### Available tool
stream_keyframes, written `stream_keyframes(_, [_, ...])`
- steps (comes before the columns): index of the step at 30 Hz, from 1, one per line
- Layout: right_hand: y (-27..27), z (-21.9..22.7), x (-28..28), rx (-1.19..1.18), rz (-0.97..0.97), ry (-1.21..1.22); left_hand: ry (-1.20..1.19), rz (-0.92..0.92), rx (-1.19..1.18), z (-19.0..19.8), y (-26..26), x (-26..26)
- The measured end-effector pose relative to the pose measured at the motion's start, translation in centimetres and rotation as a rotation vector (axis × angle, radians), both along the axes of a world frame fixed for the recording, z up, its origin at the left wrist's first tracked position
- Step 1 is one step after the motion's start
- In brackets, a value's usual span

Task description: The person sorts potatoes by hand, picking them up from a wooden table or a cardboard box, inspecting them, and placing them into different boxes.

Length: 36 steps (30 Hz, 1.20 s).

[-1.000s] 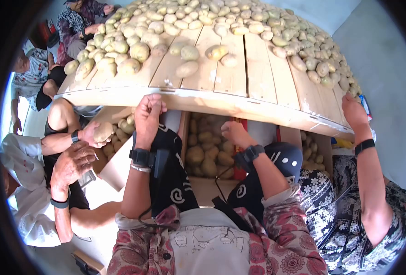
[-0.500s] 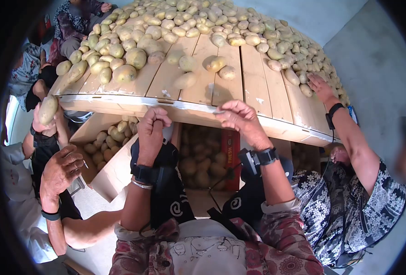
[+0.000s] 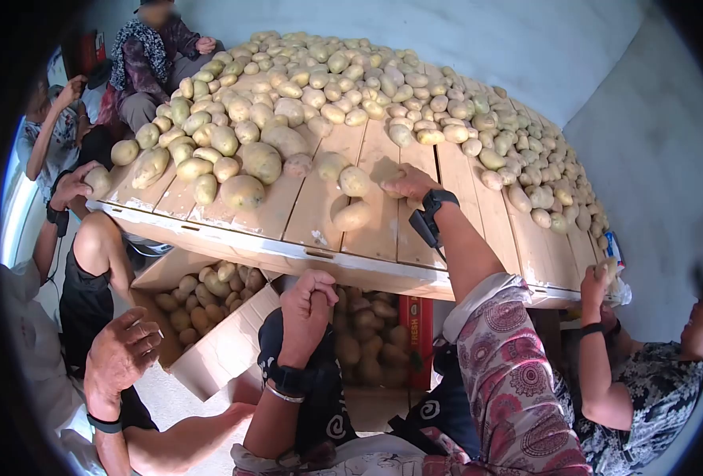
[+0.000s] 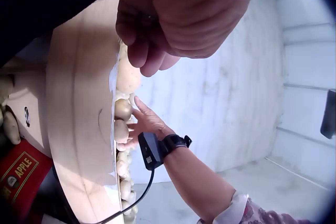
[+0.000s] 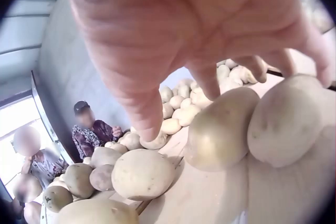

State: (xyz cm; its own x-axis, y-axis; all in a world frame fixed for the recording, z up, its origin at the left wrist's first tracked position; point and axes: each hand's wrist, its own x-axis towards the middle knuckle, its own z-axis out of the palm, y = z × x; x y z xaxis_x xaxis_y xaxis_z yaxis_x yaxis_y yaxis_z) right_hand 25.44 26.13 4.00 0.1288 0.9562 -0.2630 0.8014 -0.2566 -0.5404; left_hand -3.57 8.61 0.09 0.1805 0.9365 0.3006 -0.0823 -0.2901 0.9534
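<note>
My right hand (image 3: 412,184) reaches over the slatted table, among a few loose potatoes. In the right wrist view its fingers (image 5: 144,113) are spread above two potatoes, a shiny yellowish one (image 5: 223,129) and a paler one (image 5: 286,121). Two more potatoes, one rounder (image 3: 354,181) and one longer (image 3: 351,216), lie just left of the hand. My left hand (image 3: 308,305) is held just in front of the table's near edge, its fingers curled in. No potato shows in it, and the inside of its palm is hidden.
A large heap of potatoes (image 3: 320,79) covers the far part of the wooden table (image 3: 304,208). Below stand a carton (image 3: 220,349) of potatoes and a red box panel (image 3: 420,341). One person's hand (image 3: 125,349) is close at left; another person (image 3: 645,381) sits at right.
My right hand has gone from over my lap, up past the table edge, to the loose potatoes. My left hand stays curled near the edge. The neighbour at right has drawn an arm back from the heap.
</note>
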Motion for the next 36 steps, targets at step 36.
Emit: stream_keyframes(36, [-18.5,-0.4,-0.7,0.498,-0.020,-0.079,0.097,0.083,0.104,-1.2,0.4,-1.3])
